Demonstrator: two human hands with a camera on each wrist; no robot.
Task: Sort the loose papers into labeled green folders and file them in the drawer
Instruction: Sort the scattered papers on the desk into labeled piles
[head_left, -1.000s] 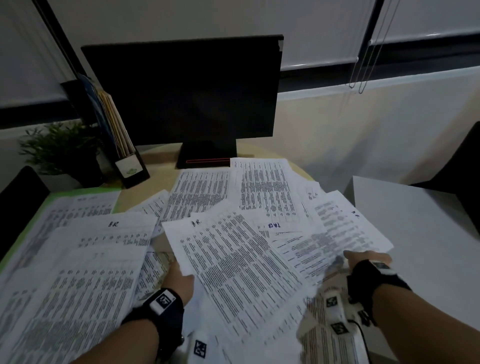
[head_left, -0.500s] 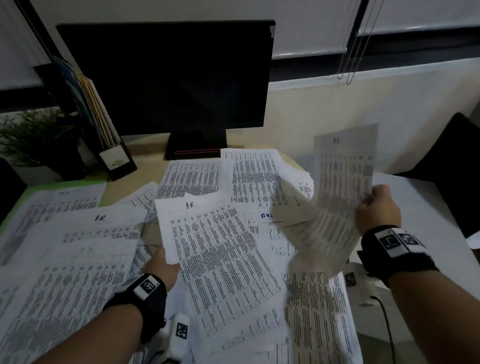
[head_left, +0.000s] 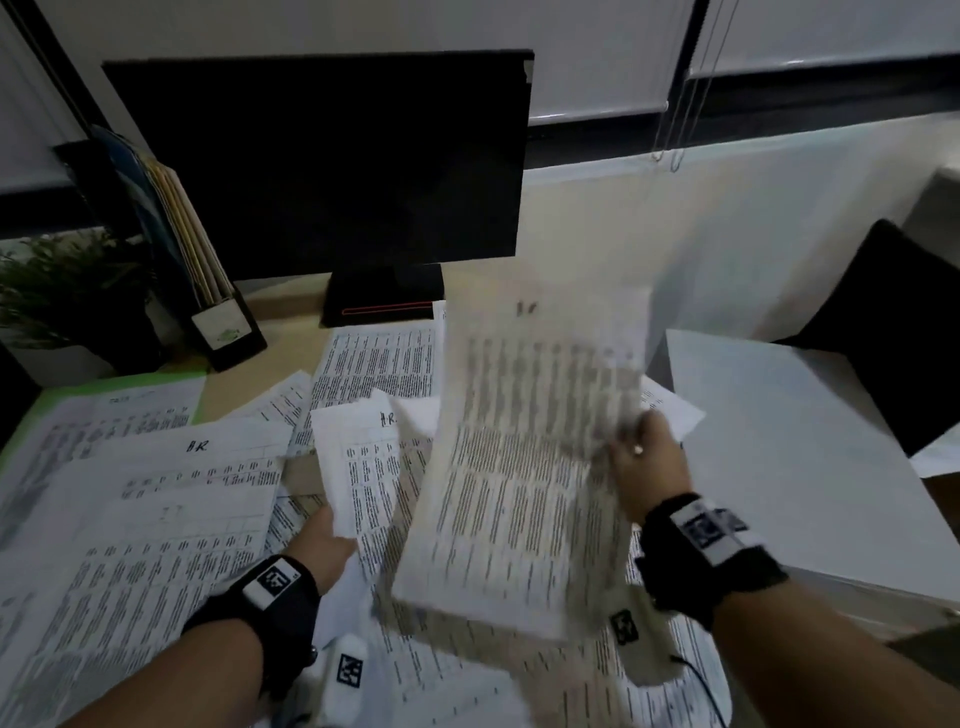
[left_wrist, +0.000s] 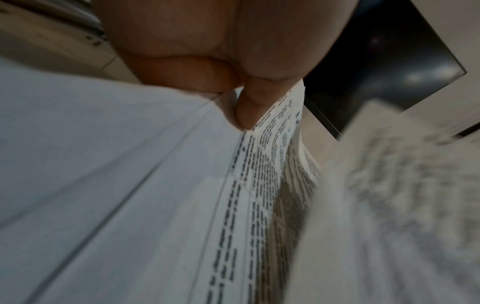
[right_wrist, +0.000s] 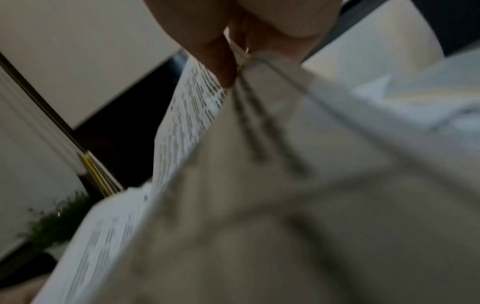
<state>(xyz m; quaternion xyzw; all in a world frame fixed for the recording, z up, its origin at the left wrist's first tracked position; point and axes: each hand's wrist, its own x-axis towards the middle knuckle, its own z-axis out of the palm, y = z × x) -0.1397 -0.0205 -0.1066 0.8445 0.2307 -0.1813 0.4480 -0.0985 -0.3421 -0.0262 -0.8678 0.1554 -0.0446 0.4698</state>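
Our right hand (head_left: 647, 467) pinches a limp, light printed sheet (head_left: 524, 452) by its edge above the desk's loose papers (head_left: 156, 519), our left hand (head_left: 324, 545) gripping another sheet's (head_left: 358, 467) corner; we'd hold edges gently

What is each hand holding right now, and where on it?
Right hand grips the raised sheet at its right edge. Left hand pinches another printed sheet at its lower left edge.

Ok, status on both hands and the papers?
Left hand pinches a desk sheet. Right hand holds a lifted sheet. Green folder half-buried, drawer unseen.
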